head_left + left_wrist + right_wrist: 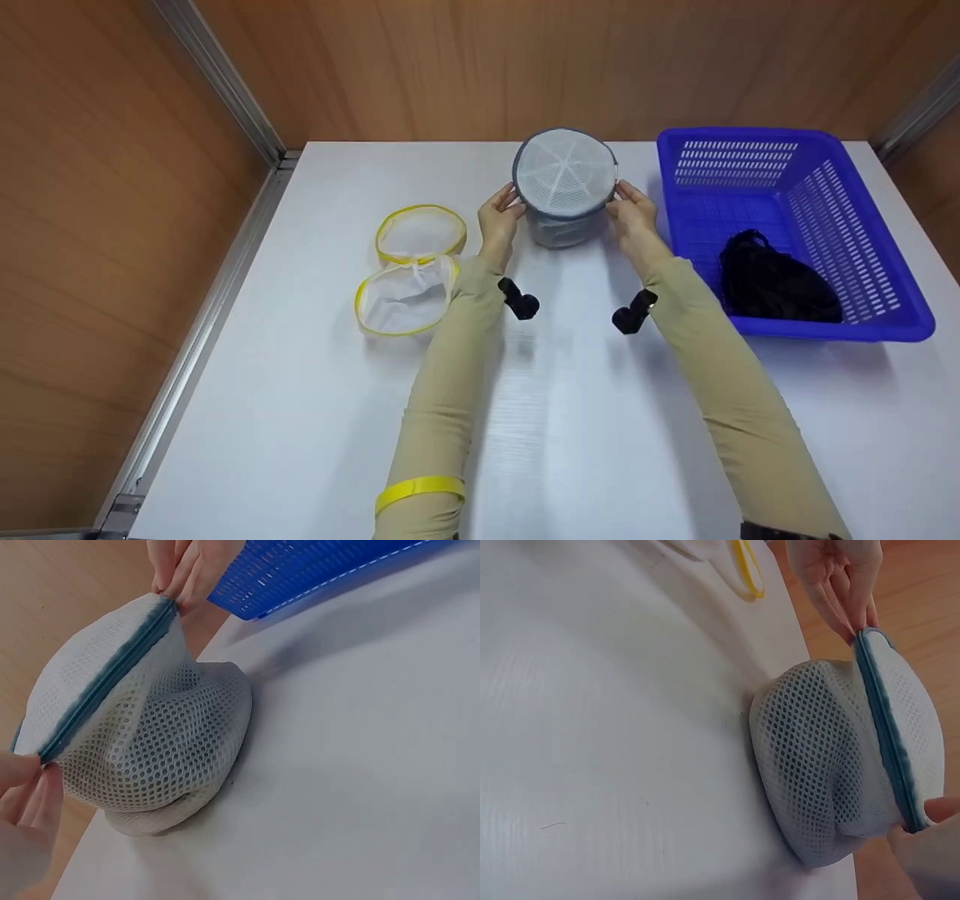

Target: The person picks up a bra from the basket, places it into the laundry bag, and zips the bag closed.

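A white mesh laundry bag (566, 172) with a blue-grey zippered rim stands near the back edge of the table, its round lid facing up. My left hand (500, 223) pinches the rim on the left side. On the opposite side my right hand (636, 225) pinches the same rim. Both wrist views show thumb and fingertips closed on the zipper band (112, 679). The bag's soft mesh side (806, 742) sags in folds below the band, its base resting at the table.
Two white mesh pieces with yellow rims, one behind (420, 232) and one in front (405, 300), lie left of my left forearm. A blue plastic basket (795, 330) stands at the right, holding a black cloth item (780, 285). Wooden panels (480, 67) border the table.
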Motion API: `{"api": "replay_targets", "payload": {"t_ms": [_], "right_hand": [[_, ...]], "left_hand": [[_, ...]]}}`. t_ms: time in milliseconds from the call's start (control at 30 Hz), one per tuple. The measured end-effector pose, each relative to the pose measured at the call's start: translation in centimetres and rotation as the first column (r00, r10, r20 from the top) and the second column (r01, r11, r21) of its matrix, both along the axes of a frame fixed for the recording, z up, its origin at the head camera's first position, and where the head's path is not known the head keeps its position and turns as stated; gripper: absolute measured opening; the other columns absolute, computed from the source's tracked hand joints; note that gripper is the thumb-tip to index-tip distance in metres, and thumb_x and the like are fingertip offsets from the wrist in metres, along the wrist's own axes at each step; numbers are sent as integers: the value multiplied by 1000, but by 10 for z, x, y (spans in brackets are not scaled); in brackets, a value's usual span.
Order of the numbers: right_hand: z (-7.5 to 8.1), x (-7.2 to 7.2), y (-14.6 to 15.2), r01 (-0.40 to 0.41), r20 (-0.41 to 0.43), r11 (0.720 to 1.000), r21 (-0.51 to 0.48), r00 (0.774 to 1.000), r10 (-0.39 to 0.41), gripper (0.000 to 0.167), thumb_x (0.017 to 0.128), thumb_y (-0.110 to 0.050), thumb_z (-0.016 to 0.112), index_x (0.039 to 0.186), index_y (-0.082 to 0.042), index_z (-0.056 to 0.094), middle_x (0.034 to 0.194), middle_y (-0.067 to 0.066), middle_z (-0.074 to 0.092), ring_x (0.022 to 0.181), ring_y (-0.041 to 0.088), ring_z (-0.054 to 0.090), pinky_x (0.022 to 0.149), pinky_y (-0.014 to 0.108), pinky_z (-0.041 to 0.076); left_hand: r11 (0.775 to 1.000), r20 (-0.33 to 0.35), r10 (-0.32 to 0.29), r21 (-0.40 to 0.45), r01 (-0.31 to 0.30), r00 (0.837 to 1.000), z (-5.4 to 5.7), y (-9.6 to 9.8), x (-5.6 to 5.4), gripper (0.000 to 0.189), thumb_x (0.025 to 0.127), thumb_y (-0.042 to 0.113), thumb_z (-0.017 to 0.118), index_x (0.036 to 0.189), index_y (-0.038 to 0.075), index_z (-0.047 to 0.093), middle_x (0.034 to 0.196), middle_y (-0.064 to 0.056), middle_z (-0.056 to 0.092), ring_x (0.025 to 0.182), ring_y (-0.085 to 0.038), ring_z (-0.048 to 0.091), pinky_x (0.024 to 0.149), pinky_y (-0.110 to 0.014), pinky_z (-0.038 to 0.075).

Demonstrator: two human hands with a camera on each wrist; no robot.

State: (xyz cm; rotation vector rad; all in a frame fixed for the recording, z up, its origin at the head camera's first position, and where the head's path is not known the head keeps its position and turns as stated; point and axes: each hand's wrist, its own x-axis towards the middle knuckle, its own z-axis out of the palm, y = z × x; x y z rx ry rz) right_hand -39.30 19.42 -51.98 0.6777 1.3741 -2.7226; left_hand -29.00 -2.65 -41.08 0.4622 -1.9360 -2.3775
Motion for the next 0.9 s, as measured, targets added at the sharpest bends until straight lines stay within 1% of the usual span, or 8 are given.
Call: {"api": "replay_targets", "payload": {"t_ms": [133,267,367,500,600,700,833,900], "right_hand": [[-40,-33,18,-33,21,999,24,999,32,68,63,25,56,120,-13,55,118,-4,56,97,11,55,64,21,48],[-52,-41,22,-38,43,997,72,998,35,56,71,17,59,119,-11,55,117,1,56,97,14,58,75,22,49],[-47,-32,19,-13,36,991,132,999,8,48,71,15,60,113,-9,59,106,5,60,85,17,61,69,24,51],[5,14,-3,3,44,979,205,999,-12,40,73,10,61,110,-5,59,86,9,62,68,15,61,60,23,51],[69,66,-29,-10,77,969,245,997,-9,38,79,6,57,116,-1,53,76,7,59,59,11,57,56,20,50],[120,110,-50,-66,95,964,259,995,43,32,85,6,48,116,0,49,70,2,54,55,8,53,54,17,48],[150,141,-65,-137,76,950,280,990,121,30,86,7,43,115,2,47,74,1,50,55,7,51,56,16,46],[152,146,-70,-168,62,943,288,986,157,33,86,8,42,119,4,45,80,4,50,58,8,52,62,17,48]], "left_hand": [[999,21,-17,-49,18,1000,-11,1,-10,44,81,-10,50,124,0,48,119,-14,54,108,-19,52,82,-22,46],[996,52,27,-89,-22,998,-68,-5,-56,40,78,-6,55,117,3,56,107,-9,61,97,-15,57,76,-22,48],[995,58,77,-75,-72,995,-123,-11,-99,33,74,-5,56,106,2,62,92,-7,63,82,-13,60,67,-21,50],[996,112,84,-38,-81,990,-132,-17,-107,28,74,-4,56,101,3,64,79,-7,62,71,-15,61,64,-25,51],[999,112,42,8,-43,993,-110,-24,-87,24,75,-1,57,98,3,64,74,-7,62,68,-15,60,64,-24,51],[1000,113,11,1,-11,994,-58,-27,-42,22,79,-1,56,99,0,63,83,-12,63,74,-19,61,67,-25,51],[997,150,-37,-61,47,988,21,-28,23,26,85,-3,48,110,-7,57,104,-21,59,90,-27,59,80,-30,49],[994,136,-63,-79,74,989,43,-31,44,28,86,-5,46,112,-10,54,107,-23,57,91,-28,58,83,-33,47]]}}
